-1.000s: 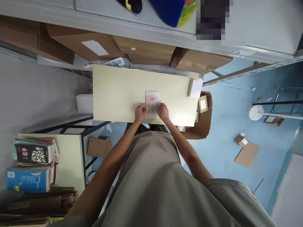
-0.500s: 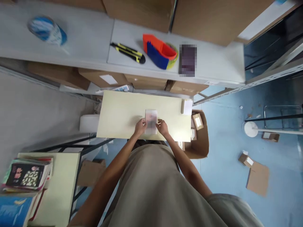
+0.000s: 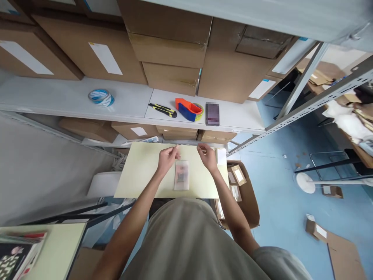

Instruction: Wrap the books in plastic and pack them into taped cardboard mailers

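We see the packet [image 3: 182, 175] lying flat on the table [image 3: 140, 175], close to the near edge. Beyond it, our left hand [image 3: 167, 159] has its fingertips bunched; our right hand [image 3: 207, 156] is loosely curled, and we can't tell whether either pinches something thin. A brush from a forearm could slide the packet off the near edge. Swung right, our right hand might knock the white box [image 3: 221, 156] toward the open carton [image 3: 252, 202].
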`<state>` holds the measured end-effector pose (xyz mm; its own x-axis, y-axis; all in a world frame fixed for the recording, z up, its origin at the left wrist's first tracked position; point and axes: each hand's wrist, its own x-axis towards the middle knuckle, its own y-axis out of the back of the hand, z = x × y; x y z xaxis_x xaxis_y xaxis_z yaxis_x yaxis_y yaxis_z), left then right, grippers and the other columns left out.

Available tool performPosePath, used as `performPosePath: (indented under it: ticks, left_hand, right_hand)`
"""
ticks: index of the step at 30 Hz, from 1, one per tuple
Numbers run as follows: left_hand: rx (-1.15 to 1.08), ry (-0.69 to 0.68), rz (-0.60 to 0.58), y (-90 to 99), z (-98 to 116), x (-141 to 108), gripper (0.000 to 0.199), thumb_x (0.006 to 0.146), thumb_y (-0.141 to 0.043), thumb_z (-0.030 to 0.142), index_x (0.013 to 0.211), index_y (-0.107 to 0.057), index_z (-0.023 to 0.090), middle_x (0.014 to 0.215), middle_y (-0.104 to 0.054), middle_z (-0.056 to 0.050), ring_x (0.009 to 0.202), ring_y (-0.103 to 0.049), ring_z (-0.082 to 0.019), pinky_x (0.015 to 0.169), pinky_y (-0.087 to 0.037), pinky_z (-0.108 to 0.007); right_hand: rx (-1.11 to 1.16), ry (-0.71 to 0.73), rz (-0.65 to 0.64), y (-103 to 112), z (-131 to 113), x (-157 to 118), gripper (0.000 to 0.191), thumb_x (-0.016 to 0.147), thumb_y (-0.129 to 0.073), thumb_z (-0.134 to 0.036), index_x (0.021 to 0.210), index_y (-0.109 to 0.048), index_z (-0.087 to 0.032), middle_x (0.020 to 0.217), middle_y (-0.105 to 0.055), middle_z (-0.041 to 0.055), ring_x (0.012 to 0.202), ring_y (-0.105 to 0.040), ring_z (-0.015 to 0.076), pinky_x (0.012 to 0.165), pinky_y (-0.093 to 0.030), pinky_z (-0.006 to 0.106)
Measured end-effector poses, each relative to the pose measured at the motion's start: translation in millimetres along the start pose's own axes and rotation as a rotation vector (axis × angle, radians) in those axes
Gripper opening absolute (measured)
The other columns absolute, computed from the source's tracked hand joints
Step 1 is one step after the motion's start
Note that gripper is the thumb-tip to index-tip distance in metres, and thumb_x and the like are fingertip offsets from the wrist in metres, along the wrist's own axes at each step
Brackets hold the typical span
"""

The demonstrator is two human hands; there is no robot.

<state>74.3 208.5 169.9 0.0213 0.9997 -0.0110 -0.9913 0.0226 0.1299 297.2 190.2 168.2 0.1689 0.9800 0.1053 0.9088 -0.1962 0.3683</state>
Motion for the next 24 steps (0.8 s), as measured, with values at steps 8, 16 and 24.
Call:
performPosePath:
  ticks: [8,16,24]
  left_hand:
    - [-0.202,-0.164,-0.028,-19.7,32,17,0.042,0.103,-0.057,0.053,0.123,-0.070,0.019,0.113,-0.083,-0.012,0.081,-0.080,-0.019,0.083,-0.065,-0.036]
    - [-0.219,-0.221,-0.044,-29.0,45,11,0.030,0.097,-0.056,0.028,0.120,-0.073,0.019,0.118,-0.082,-0.012,0.099,-0.079,-0.022,0.097,-0.062,-0.040]
    - [-0.253,-0.082,0.008,-14.6,17,-18,0.024,0.095,-0.061,0.028,0.113,-0.074,0.019,0.107,-0.083,-0.009,0.095,-0.078,-0.020,0.095,-0.062,-0.039]
  right_hand:
    - [-0.313,0.386,0.008,-6,-75,67,0.033,0.107,-0.052,-0.037,0.129,-0.066,-0.018,0.126,-0.074,0.0167,0.118,-0.071,0.0304,0.105,-0.058,0.045]
    - [-1.014,0.281,-0.116,-46,-103,162,0.043,0.106,-0.045,-0.019,0.142,-0.053,0.002,0.140,-0.065,0.0323,0.136,-0.059,0.0390,0.121,-0.037,0.057]
    - [-1.026,0.345,-0.081,-58,-73,181,0.045,0.106,-0.039,-0.017,0.145,-0.053,0.000,0.133,-0.068,0.0284,0.132,-0.061,0.0376,0.121,-0.035,0.061]
